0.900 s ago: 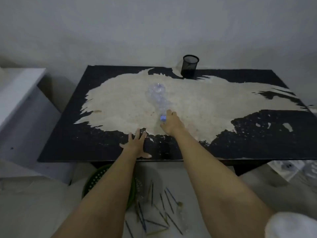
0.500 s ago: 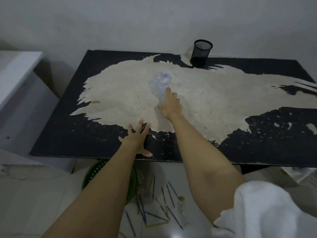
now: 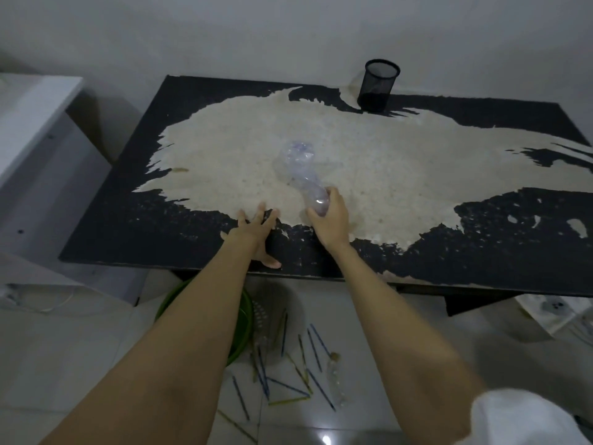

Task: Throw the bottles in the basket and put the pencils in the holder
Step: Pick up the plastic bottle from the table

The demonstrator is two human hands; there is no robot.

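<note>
A clear crumpled plastic bottle (image 3: pixel 296 167) lies on the worn black table (image 3: pixel 128 226), its neck end toward me. My right hand (image 3: pixel 330 221) is closed around that neck end. My left hand (image 3: pixel 256 234) rests flat on the table near the front edge, fingers spread, holding nothing. A black mesh pencil holder (image 3: pixel 378 85) stands upright at the table's back edge. On the floor below, several blue and yellow pencils (image 3: pixel 301 370) lie scattered beside a green basket (image 3: pixel 242 332), which my left forearm partly hides. A second small clear bottle (image 3: pixel 335 377) lies among the pencils.
A white cabinet (image 3: pixel 29 133) stands to the left of the table. White cloth or paper (image 3: pixel 552 309) lies on the floor at the right. The wall is right behind the table. My white sleeve (image 3: pixel 526 419) shows at the bottom right.
My right hand went from reaching over the bottle's side to gripping its neck end, and the bottle has come nearer. My left hand stays flat on the table.
</note>
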